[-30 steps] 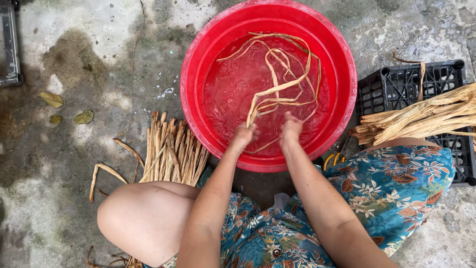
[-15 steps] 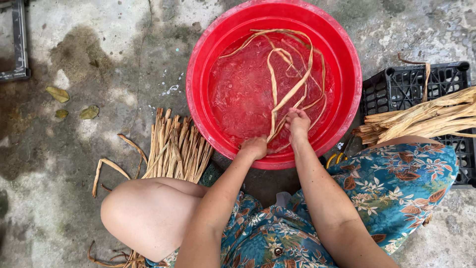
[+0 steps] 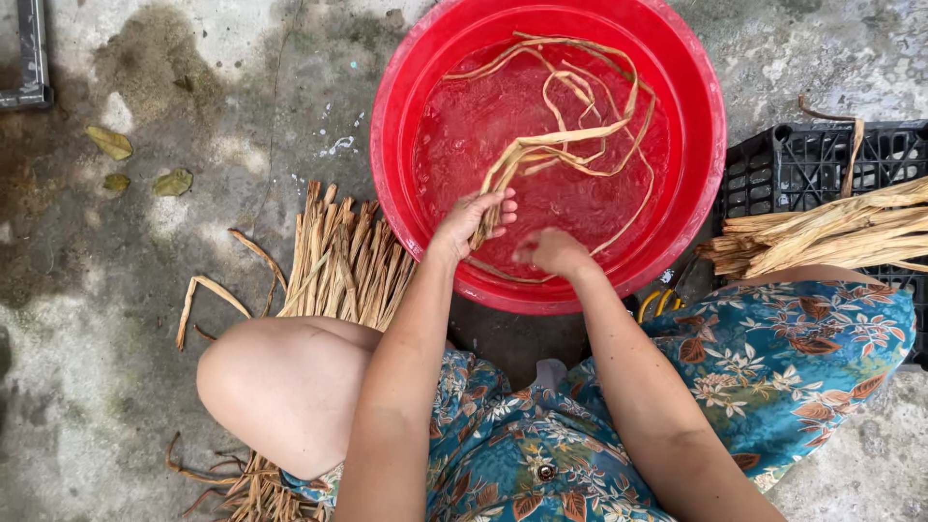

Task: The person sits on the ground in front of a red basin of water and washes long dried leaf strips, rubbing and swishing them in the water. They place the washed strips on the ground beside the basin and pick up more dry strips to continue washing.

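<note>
A rough concrete floor (image 3: 145, 338), damp and stained, carries everything here. The largest thing on it is a round red plastic basin (image 3: 710, 145), standing near the floor's far edge and partly filled with water. Long tan fibre strips (image 3: 580, 145) float and loop in the water, spread across the basin's middle and far side.

To the right of the basin sits a black plastic crate (image 3: 822, 164), against the floor's right edge, with a bundle of dry strips (image 3: 831, 232) lying across its near part. Left of the basin, just beside its near-left rim, a second heap of dry strips (image 3: 343, 261) lies on the concrete, running down behind the person's bare knee (image 3: 280, 387). The person wears a blue floral garment (image 3: 773, 358).

The left hand (image 3: 472, 220) is at the basin's near-left side, fingers curled closed around a gathered bunch of the wet strips, which rise from the grip toward the middle of the basin. The right hand (image 3: 553, 251) is just beside it, at the near rim and low at the water; it is blurred, and whether it grips anything cannot be told.

A few fallen leaves (image 3: 111, 142) lie toward the floor's far-left corner.
</note>
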